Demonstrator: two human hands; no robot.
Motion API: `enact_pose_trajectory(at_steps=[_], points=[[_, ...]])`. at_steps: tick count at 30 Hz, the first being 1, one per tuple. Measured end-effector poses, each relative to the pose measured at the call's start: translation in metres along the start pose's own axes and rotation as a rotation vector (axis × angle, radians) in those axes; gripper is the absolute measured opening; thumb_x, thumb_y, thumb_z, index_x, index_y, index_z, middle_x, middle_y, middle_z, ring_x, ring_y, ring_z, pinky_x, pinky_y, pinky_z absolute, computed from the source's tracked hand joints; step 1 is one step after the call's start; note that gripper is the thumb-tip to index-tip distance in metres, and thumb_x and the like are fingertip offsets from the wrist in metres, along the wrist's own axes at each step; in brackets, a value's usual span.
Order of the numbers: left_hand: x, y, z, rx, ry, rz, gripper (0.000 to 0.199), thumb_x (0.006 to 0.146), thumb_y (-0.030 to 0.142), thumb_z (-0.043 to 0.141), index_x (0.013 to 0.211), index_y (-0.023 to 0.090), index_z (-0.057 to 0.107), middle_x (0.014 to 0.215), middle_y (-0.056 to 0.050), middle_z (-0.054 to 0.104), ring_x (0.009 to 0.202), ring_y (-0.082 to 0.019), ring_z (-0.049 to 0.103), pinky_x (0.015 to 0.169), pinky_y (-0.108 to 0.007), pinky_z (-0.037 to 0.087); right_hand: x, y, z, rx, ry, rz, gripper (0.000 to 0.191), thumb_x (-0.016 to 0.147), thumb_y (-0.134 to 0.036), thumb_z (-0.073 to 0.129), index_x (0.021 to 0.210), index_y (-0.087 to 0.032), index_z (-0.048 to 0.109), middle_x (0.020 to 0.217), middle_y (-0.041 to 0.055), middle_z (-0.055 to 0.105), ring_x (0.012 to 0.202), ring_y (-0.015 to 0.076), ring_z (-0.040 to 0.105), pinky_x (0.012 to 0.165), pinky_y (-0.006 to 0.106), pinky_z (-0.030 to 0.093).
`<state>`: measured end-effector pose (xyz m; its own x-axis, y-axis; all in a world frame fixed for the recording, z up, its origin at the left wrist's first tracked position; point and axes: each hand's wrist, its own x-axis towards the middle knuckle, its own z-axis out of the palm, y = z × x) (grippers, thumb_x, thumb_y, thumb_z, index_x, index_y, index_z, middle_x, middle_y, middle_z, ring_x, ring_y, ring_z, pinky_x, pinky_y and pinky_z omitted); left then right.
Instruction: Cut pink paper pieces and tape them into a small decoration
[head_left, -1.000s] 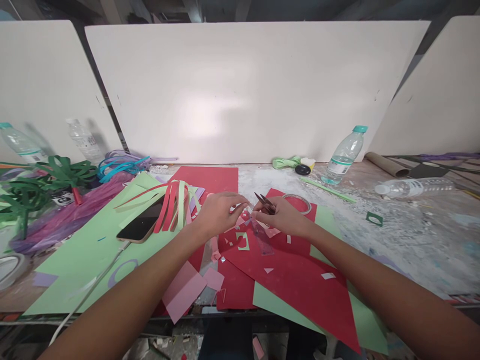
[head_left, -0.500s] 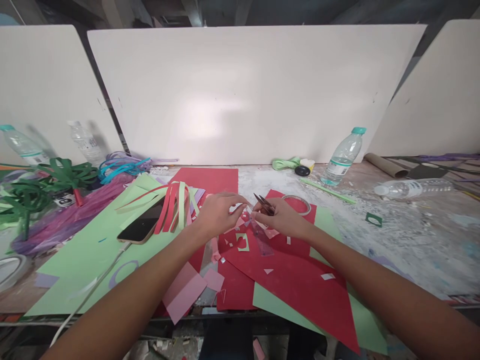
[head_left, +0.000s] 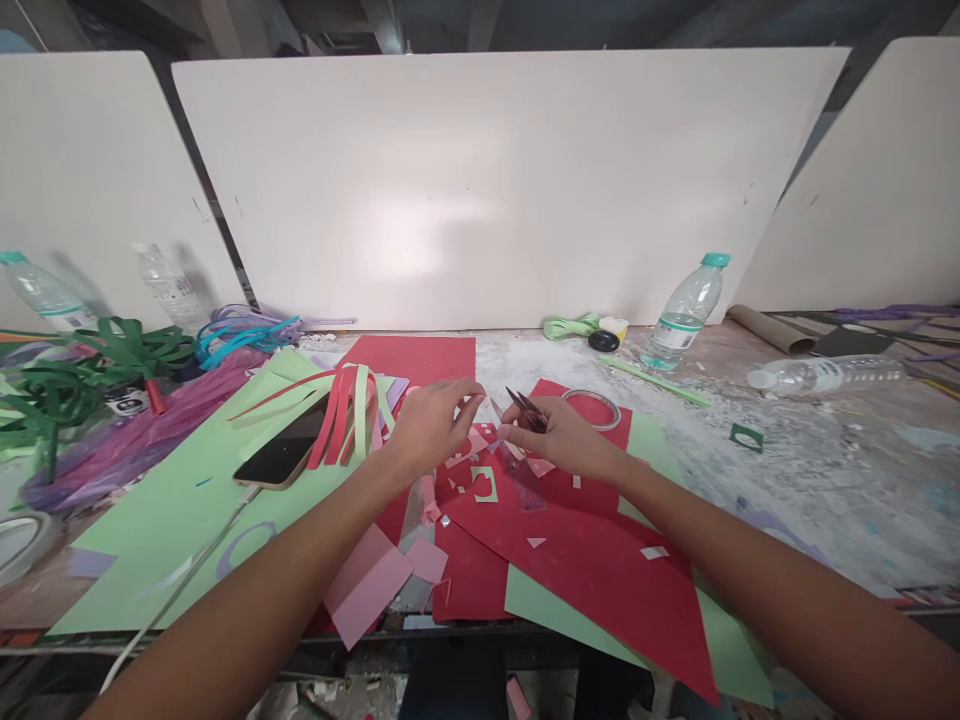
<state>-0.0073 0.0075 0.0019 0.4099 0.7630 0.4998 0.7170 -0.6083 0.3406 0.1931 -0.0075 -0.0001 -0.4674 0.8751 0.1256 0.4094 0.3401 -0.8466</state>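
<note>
"At the middle of the desk [head_left: 810,480], with the clock centred on the gap between the hands, what do the fingers hold?"

"At 3 o'clock, the person's right hand [head_left: 559,432] curls around dark scissors [head_left: 531,410], whose blades point towards 10 o'clock and look slightly parted. Its thumb and forefinger seem to pinch a narrow pale slip [head_left: 496,408] that stands up in the gap."

"And the left hand [head_left: 429,425]?"

"At 9 o'clock. Its thumb and forefinger come almost together just beside the slip; I cannot tell whether anything tiny sits between them."

"How would these things handle?"

"I judge the scissors stiff, fairly light and sharp: best held by the handles, clear of the tips. The slip looks very light and easily creased. Whether it is paper or tape I cannot tell; a gentle pinch at one edge should suit it."

"What lies around them?"

"At 5 o'clock, a large red sheet [head_left: 600,560], scattered with small scraps. At 6 o'clock, a pale green square [head_left: 477,489] with a cut-out middle. Beyond the right hand at 3, a tape roll [head_left: 617,418]. At 9, red and green paper strips [head_left: 341,425] overlap a phone [head_left: 274,455]. At 2, a bottle [head_left: 679,325] leans."
</note>
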Motion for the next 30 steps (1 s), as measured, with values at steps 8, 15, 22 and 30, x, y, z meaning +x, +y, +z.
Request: enact_pose_trajectory(at_steps=[8, 15, 22, 30], points=[[0.000, 0.002, -0.003, 0.006, 0.067, 0.009, 0.026, 0.094, 0.032, 0.036, 0.097, 0.021, 0.060, 0.089, -0.002, 0.068, 0.079, -0.016, 0.061, 0.063, -0.027, 0.042, 0.001, -0.003, 0.000, 0.074, -0.039, -0.011, 0.025, 0.083, -0.044, 0.056, 0.075, -0.020, 0.056, 0.058, -0.0028, 0.049, 0.050, 0.0100, 0.039, 0.049, 0.025, 0.028], [0.000, 0.000, -0.002, 0.046, 0.103, 0.058, 0.024, 0.094, 0.030, 0.038, 0.098, 0.020, 0.060, 0.086, -0.002, 0.068, 0.078, -0.017, 0.061, 0.068, -0.029, 0.042, 0.001, -0.006, 0.000, 0.062, -0.123, -0.045, 0.035, 0.084, -0.051, 0.051, 0.073, -0.019, 0.049, 0.061, -0.0052, 0.032, 0.053, 0.0090, 0.029, 0.051, 0.025, 0.025], [-0.001, 0.003, -0.003, 0.068, 0.058, 0.098, 0.024, 0.094, 0.029, 0.038, 0.099, 0.021, 0.060, 0.088, -0.002, 0.069, 0.083, -0.017, 0.062, 0.071, -0.029, 0.043, -0.004, -0.005, -0.014, -0.165, 0.088, -0.047, 0.050, 0.093, -0.057, 0.023, 0.095, -0.021, 0.057, 0.071, -0.0001, 0.046, 0.063, 0.0143, 0.043, 0.059, 0.028, 0.034], [0.000, 0.003, -0.004, 0.048, 0.050, 0.111, 0.024, 0.094, 0.029, 0.038, 0.098, 0.020, 0.060, 0.089, -0.001, 0.069, 0.083, -0.016, 0.062, 0.069, -0.028, 0.043, -0.004, -0.005, -0.022, -0.611, 0.079, -0.096, 0.041, 0.093, -0.049, 0.034, 0.101, -0.024, 0.065, 0.073, 0.0012, 0.066, 0.064, 0.0155, 0.056, 0.054, 0.026, 0.031]])
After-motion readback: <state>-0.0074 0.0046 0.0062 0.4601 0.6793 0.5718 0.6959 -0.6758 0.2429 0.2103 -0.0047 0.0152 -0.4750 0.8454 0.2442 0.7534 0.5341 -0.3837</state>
